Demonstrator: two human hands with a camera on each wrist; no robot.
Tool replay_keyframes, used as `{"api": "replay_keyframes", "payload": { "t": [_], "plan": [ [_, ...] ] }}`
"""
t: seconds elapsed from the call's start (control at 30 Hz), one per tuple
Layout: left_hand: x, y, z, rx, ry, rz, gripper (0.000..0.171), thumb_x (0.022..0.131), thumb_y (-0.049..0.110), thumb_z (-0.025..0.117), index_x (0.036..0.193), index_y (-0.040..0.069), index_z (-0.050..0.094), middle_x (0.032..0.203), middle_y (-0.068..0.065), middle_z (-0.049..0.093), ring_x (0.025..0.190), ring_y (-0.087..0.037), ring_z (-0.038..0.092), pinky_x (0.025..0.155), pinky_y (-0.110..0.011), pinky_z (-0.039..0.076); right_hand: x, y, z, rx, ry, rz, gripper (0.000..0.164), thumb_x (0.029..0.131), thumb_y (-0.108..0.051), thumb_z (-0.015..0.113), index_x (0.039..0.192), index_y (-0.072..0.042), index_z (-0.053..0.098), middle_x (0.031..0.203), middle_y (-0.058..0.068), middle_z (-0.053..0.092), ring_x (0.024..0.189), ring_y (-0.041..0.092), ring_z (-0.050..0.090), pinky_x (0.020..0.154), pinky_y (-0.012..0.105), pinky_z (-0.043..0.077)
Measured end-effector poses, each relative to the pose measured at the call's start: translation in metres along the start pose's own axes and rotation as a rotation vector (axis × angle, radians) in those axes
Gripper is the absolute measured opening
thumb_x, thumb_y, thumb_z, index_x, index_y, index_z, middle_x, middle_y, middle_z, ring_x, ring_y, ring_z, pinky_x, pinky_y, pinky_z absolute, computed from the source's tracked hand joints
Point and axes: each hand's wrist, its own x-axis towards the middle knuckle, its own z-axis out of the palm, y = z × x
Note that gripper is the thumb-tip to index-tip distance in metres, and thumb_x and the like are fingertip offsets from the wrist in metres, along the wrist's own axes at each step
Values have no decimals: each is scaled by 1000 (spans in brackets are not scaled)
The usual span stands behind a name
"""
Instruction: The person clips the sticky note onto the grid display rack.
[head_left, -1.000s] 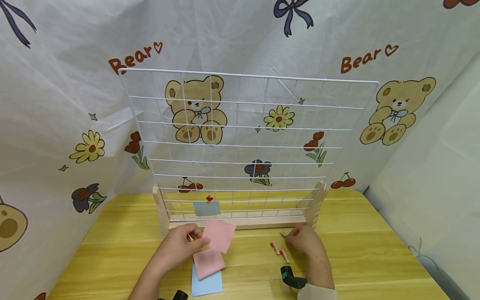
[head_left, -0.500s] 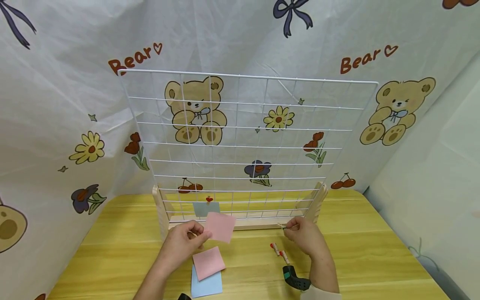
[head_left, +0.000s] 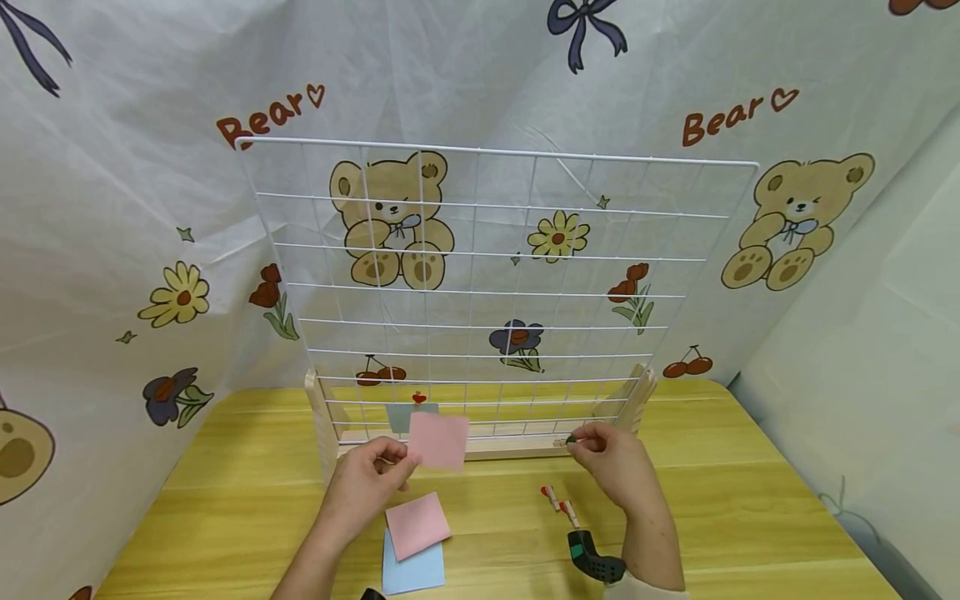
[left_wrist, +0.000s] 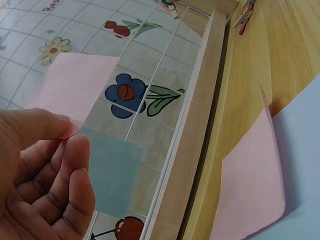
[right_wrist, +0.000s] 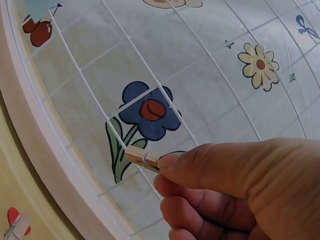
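Note:
My left hand (head_left: 363,487) pinches a pink square of paper (head_left: 439,440) by its lower left edge, between thumb and forefinger. The paper stands upright before the white wire grid, partly covering a light blue paper (left_wrist: 115,175) that a red heart clip (head_left: 419,397) fixes there. My right hand (head_left: 618,467) pinches a small wooden clothespin (right_wrist: 137,156) by its tail end, its tip pointing left near the grid's lower wires. On the table, another pink paper (head_left: 417,527) overlaps a blue paper (head_left: 414,571). Two red-hearted clothespins, one farther back (head_left: 551,497), lie left of my right forearm.
The wire grid (head_left: 480,150) stands in a pale wooden base (head_left: 517,449) on the yellow wood table (head_left: 750,500). Behind it hangs a white cloth (head_left: 480,75) printed with bears and flowers. A black wrist device (head_left: 594,558) sits by the right wrist.
My left hand has raised the pink paper slightly, so it now covers part of the clipped blue one. My right hand has lifted a clothespin off the table toward the grid's base.

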Motion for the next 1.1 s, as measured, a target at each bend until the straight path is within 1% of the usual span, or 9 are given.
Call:
{"api": "replay_keyframes", "payload": {
  "t": [0.17, 0.33, 0.53, 0.73, 0.9, 1.1],
  "plan": [
    [0, 1, 1, -20, 30, -8, 8, 92, 18, 77, 93, 11, 73, 73, 0, 69, 64, -15, 67, 54, -23, 47, -2, -5, -2, -2, 17, -17, 19, 94, -16, 73, 110, -4, 74, 93, 5, 74, 81, 14, 66, 67, 30, 51],
    [0, 0, 3, -44, 36, -10, 8, 92, 16, 76, 95, 10, 74, 79, -2, 71, 64, -13, 67, 55, -24, 48, -4, -11, -2, -4, 35, -30, 20, 95, -15, 73, 111, -4, 74, 96, 6, 76, 84, 15, 70, 71, 31, 55],
    [1, 0, 5, -29, 44, -8, 10, 92, 18, 76, 97, 10, 74, 84, -3, 73, 63, -12, 67, 53, -24, 47, -6, -17, 0, 6, 67, -64, 17, 95, -13, 72, 110, -5, 76, 95, 7, 75, 83, 15, 67, 70, 27, 54],
    [1, -3, 10, -25, 58, -7, 12, 92, 20, 76, 98, 9, 75, 88, -2, 74, 63, -11, 67, 54, -24, 49, -7, -24, 5, 26, 86, -94, 18, 95, -14, 72, 112, -7, 76, 97, 6, 75, 83, 14, 65, 68, 22, 52],
    [2, -5, 16, -24, 66, -5, 12, 92, 21, 76, 96, 10, 75, 88, -2, 74, 64, -14, 68, 55, -24, 52, -9, -32, 10, 51, 101, -119, 22, 96, -16, 71, 116, -8, 75, 103, 6, 76, 87, 15, 68, 70, 19, 53],
    [4, -8, 23, -31, 76, 9, 9, 92, 18, 75, 94, 9, 74, 88, -4, 73, 66, -21, 71, 55, -24, 54, -12, -40, 13, 83, 124, -166, 21, 95, -13, 73, 116, -8, 76, 100, 6, 76, 85, 14, 67, 68, 20, 53]
  ]
}}
